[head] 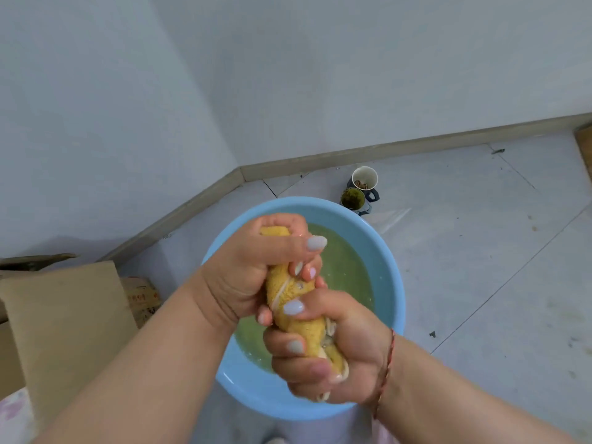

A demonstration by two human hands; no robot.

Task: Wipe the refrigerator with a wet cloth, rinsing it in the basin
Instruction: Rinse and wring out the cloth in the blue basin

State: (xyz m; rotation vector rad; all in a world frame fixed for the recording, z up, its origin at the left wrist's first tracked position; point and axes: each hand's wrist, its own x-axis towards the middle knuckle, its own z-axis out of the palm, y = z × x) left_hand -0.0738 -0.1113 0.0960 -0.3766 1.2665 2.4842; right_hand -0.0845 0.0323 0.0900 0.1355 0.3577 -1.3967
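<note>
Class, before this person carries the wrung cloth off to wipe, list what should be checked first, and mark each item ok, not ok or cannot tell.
1. Both hands grip the twisted yellow terry cloth, left hand and right hand: ok.
2. Cloth held over the round light-blue plastic basin, so drips fall inside: ok.
3. Cloth wrung enough: cannot tell.
4. Basin water clean: not ok, it looks greenish.
5. Two cups on the floor stand apart from the basin: ok.
6. Refrigerator within reach: cannot tell, out of view.

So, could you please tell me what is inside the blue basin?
The blue basin holds cloudy greenish water. Both hands and the twisted yellow cloth cover its middle, so anything beneath them stays hidden.
</note>
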